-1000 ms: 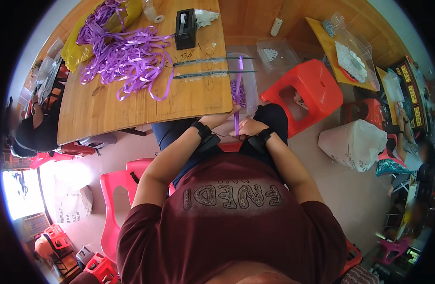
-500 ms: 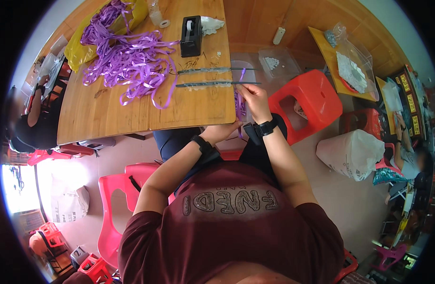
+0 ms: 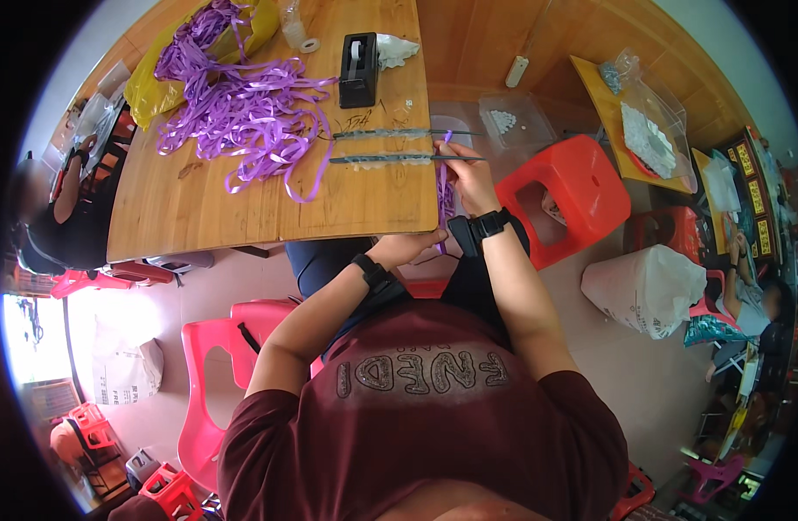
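- Left hand (image 3: 407, 249): held low, just off the worktop's near right corner; thumb and finger are pressed together on the lower end of the purple ribbon strip (image 3: 448, 137), a short tail showing just below this grip.
- Ribbon strip: led from the left grip up past the worktop's right edge to the rod ends; its upper end is seen just beside the right fingertips.
- Right hand (image 3: 470, 181): placed above the left, fingers at the projecting rod ends; whether this grip is clamped on strip or rod cannot be told.
- Clear tub (image 3: 447, 111): partly hidden beneath the rod ends; purple pieces are seen inside.
- Two dark rods (image 3: 381, 160): fixed side by side with tape, tips projected past the edge of the worktop (image 3: 199, 208).
- Ribbon heap (image 3: 242, 122): loosely spread left of the rods.
- Black tape dispenser (image 3: 358, 74): stood beyond the rods.
- Yellow bag (image 3: 151, 91): partly covered by the heap.
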Motion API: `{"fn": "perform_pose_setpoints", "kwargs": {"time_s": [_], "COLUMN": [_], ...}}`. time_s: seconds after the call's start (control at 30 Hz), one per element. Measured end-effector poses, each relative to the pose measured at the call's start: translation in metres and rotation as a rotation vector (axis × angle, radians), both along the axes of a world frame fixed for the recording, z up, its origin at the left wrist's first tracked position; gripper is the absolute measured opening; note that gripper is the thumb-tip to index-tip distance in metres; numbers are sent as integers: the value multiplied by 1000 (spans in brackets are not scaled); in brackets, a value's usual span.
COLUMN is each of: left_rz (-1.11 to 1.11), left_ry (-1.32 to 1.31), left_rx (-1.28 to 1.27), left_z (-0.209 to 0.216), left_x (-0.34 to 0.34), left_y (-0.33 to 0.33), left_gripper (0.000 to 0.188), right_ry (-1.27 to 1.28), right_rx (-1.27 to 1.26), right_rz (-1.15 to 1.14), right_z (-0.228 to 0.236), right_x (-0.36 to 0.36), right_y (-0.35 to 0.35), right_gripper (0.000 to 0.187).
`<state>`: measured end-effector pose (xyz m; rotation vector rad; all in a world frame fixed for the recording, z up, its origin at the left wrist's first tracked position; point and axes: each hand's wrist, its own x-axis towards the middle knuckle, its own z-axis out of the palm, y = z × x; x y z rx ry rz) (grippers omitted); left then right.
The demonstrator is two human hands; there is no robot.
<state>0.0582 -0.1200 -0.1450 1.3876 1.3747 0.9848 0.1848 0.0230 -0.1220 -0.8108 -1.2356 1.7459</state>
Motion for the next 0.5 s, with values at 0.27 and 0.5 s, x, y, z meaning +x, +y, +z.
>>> {"fn": "perform_pose_setpoints", "kwargs": {"time_s": [0.27,0.5], "left_rz": [-41,-70], "left_ry": [-165,-118], "left_rx": [-157,-154], "left_z": [-2,-2], "left_x": [-5,-2], "left_y": [-4,0], "left_gripper": [18,20], "right_ry": [396,164], "right_rx": [-361,-238], "right_rz": [285,147], "right_z": [-12,-15], "right_x": [28,21], "right_y": [-5,-11], "right_gripper": [30,22]}}
